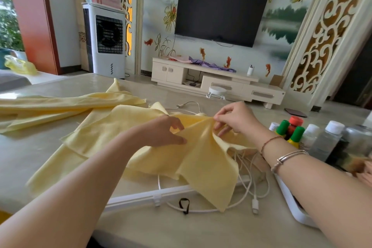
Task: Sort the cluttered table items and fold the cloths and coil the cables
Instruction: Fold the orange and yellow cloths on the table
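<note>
While bunched and lifted off the beige table (60, 167), hangs pinched at its gathered top edge between both hands: yellow cloth (201, 159), thumb and fingers of left hand (163, 131) and right hand (235, 118) closed on folds, draping over tangled white cables (247, 183).

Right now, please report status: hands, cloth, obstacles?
Left hand and right hand pinching yellow cloth, lifted. White cables tangled underneath. Bottles close at right.

Bare forearms; right wrist (281, 153) wears 2 bracelets (289, 158).
</note>
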